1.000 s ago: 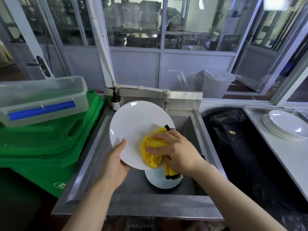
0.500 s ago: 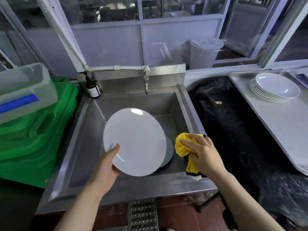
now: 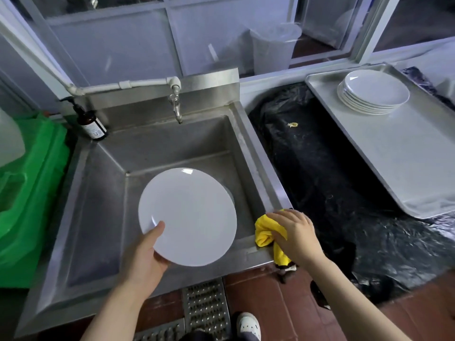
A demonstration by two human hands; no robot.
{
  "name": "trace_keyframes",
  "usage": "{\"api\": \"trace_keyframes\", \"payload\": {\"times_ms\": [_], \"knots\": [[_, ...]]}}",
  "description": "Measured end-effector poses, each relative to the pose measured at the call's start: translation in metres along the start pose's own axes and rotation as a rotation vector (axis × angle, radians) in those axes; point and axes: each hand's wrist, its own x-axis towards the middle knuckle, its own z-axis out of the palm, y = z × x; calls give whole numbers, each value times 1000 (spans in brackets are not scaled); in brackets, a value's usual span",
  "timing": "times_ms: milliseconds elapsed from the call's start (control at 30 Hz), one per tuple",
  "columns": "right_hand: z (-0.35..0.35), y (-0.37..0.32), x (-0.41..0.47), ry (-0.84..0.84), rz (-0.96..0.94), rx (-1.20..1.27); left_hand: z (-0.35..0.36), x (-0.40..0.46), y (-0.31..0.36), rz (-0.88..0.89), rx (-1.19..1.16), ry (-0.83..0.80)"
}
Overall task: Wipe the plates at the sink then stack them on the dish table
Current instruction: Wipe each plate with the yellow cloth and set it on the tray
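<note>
1 white plate (image 3: pixel 188 216) is held above the sink (image 3: pixel 157 148), tilted toward the camera, the left hand (image 3: pixel 145 260) pinching its near-left rim with the thumb on the face and the fingers hidden beneath. It looks rigid, glossy and breakable, probably slick if damp, so a rim grip with support underneath seems wise. The right hand (image 3: pixel 295 236) presses a soft yellow cloth (image 3: pixel 267 233) onto the sink's front-right corner, fingers curled over it. Another plate (image 3: pixel 231 196) peeks out behind the held one, mostly covered. A stack of plates (image 3: pixel 373 93) sits on the table (image 3: pixel 406 153) at right; its exact count is hard to make out.
</note>
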Motion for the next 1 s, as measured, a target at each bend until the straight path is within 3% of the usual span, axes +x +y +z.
{"api": "trace_keyframes", "payload": {"times_ms": [67,200,300,500,667,1000], "knots": [[-9,-15,5,24,110,269,3,-1,-2,-10,15,-32],[-16,-56,13,-136,372,882,4,7,1,-55,43,-103],[-14,-84,11,-263,450,1175,2,14,7,-95,43,-166],[-10,-104,11,-210,565,1340,-9,28,11,-181,12,-236],[-8,-95,-2,-121,588,1413,-3,51,13,-246,135,-314],[-52,-35,-3,223,579,1538,82,86,28,-64,424,-611]]}}
